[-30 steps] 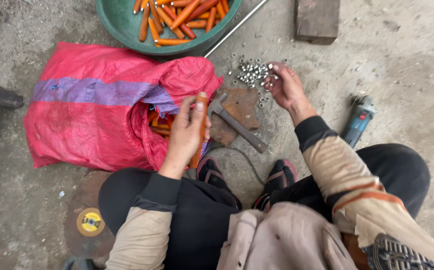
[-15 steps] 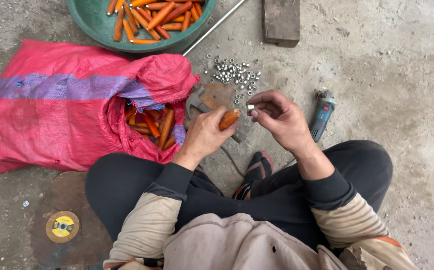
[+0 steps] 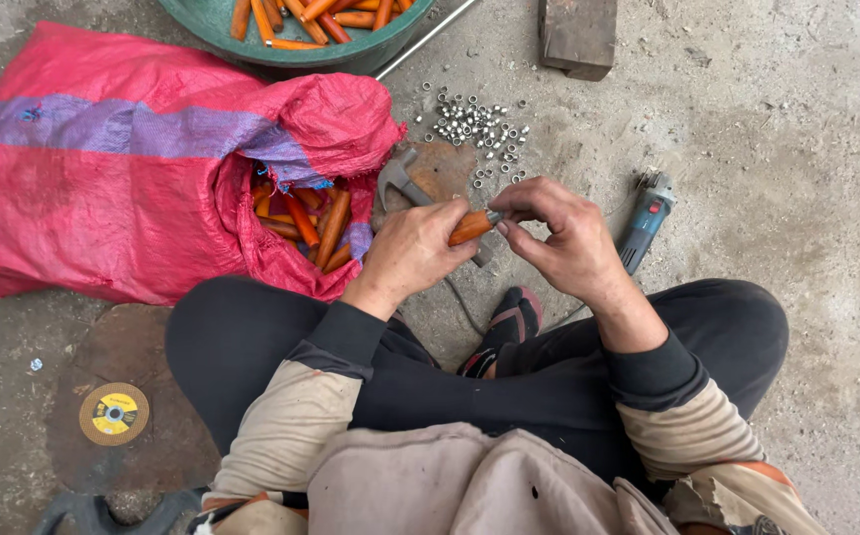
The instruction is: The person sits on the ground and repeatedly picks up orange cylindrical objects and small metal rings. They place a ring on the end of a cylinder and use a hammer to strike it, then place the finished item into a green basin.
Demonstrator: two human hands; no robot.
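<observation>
The person sits on a rough, dusty concrete floor (image 3: 806,178). At near left lies a yellow cutting disc (image 3: 114,413) on a rusty plate. Above the knees, the left hand (image 3: 412,250) is wrapped around an orange handle (image 3: 471,227), and the right hand (image 3: 560,238) pinches a small metal ring at its tip. Left lies a red woven sack (image 3: 113,198) of orange handles; right, a blue angle grinder (image 3: 646,218). Farther off are scattered metal rings (image 3: 477,124), a green basin (image 3: 301,45) and a wooden block (image 3: 576,35).

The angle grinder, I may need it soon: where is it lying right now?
In the head view the angle grinder lies on the concrete floor on the person's right, just beyond the right hand and right of the pile of small metal rings.
</observation>
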